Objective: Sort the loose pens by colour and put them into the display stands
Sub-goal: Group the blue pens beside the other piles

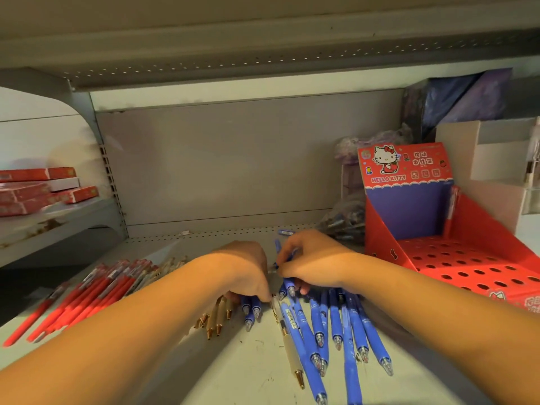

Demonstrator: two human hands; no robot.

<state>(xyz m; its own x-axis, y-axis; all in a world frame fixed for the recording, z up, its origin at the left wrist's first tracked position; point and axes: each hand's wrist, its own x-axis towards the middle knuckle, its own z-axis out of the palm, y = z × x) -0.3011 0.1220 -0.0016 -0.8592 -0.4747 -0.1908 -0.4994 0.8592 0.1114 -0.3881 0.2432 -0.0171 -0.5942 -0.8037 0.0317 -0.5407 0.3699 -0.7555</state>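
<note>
Loose pens lie on the grey shelf [257, 366]. A pile of red pens [87, 293] is at the left, a few beige pens [214, 320] sit in the middle, and several blue pens [336, 325] fan out under my right forearm. One cream pen [290, 346] lies among the blue ones. My left hand [245, 270] grips three blue pens [251, 309], tips toward me. My right hand [312, 261] is curled round a couple of blue pens [287, 285]. A red Hello Kitty display stand [455, 258] with a holed tray stands at the right, one red pen [451, 209] in it.
Red flat boxes [38, 190] are stacked on a neighbouring shelf at the left. A plastic bag of dark pens [344, 220] sits behind the stand. White cardboard stands [496, 165] rise at the far right. The upper shelf [263, 54] hangs low overhead.
</note>
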